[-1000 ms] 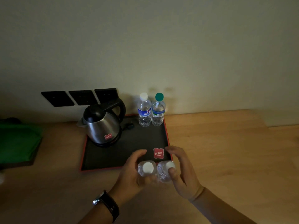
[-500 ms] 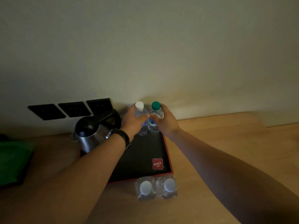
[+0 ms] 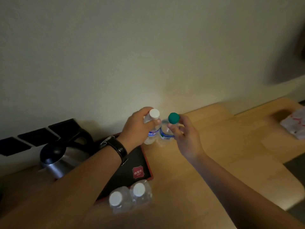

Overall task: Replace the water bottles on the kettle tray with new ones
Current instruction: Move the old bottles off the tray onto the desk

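My left hand [image 3: 137,127] grips a white-capped water bottle [image 3: 151,129] by its neck. Beside it my right hand [image 3: 184,134] holds a green-capped water bottle [image 3: 166,132] the same way. Both bottles are just past the right rim of the black, red-edged tray [image 3: 146,162], over the wooden desk. Two other bottles with white caps [image 3: 128,197] stand side by side on the desk at the tray's near right corner. A steel kettle [image 3: 61,159] with a black lid sits on the tray's left side, partly behind my left forearm.
The wooden desk [image 3: 222,154] runs to the right, with a step down at its right edge. A white packet with red print [image 3: 295,124] lies at the far right. Black wall sockets [image 3: 36,138] sit behind the kettle.
One second ago both hands set the two white-capped bottles down by the tray. They then reached to the tray's back, gripped the two bottles there, and moved them right, off the tray.
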Demonstrator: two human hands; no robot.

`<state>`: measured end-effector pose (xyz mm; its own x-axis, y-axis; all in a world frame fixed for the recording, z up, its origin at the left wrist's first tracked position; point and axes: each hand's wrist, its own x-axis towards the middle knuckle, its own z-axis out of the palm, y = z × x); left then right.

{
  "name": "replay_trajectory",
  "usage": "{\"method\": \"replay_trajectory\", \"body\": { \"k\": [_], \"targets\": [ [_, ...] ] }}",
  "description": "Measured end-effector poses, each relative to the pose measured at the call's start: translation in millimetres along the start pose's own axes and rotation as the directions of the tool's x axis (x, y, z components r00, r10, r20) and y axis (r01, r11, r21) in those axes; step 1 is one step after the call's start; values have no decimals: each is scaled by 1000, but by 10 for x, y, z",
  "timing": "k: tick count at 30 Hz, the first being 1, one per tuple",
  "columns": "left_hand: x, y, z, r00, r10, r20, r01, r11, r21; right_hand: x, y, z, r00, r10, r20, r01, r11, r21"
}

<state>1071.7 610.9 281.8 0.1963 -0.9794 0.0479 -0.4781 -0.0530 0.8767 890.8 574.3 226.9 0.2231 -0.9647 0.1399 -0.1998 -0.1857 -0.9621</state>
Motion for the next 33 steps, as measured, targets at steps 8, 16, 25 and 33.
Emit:
{"method": "replay_trajectory", "body": {
  "k": [8, 16, 25, 33],
  "targets": [
    [28, 540, 1717, 947, 49, 318, -13, 993, -115, -637, 512, -1571, 940, 112, -323, -170, 973, -159],
    [-161, 589, 2687, 911, -25, 411, 68, 994, -90, -1008, 869, -2216, 890, 211, -404, -314, 926, -208],
    [-132, 766, 2212, 941, 2, 338, 2, 1000, -10, -898, 336, -1935, 941, -63, -333, -118, 860, -497],
    [-555, 437, 849, 992, -34, 122, 25, 997, 76, -766, -186, -756, 975, -183, 123, 213, 925, -313]
  ]
}}
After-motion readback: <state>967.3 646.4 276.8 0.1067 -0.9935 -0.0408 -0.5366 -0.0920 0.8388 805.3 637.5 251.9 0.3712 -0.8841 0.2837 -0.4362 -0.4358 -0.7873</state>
